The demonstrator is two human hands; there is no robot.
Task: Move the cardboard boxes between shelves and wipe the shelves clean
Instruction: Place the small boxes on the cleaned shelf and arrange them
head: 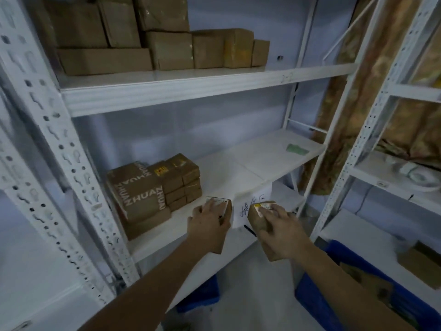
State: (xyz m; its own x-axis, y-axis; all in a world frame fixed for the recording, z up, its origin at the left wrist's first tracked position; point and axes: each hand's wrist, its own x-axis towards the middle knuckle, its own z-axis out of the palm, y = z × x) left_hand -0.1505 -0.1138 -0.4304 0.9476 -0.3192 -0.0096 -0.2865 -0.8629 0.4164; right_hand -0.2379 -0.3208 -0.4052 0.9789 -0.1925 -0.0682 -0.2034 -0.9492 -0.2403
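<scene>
My left hand [210,223] grips a small labelled cardboard box [226,207] at the front edge of the middle shelf [257,163]. Just in front of that edge, my right hand [281,229] grips a second small box [257,219] with a yellow-marked label. On the shelf's left stands a stack of printed brown boxes [139,194] with smaller boxes [183,180] beside it. The upper shelf [191,88] carries several cardboard boxes [152,37]. A green cloth [297,149] lies at the far right of the middle shelf.
A handwritten paper label [253,206] hangs on the shelf's front edge between the two boxes. Blue crates [334,304] with boxes sit on the floor at lower right. A second white rack [393,173] stands to the right, a patterned curtain [358,91] behind it.
</scene>
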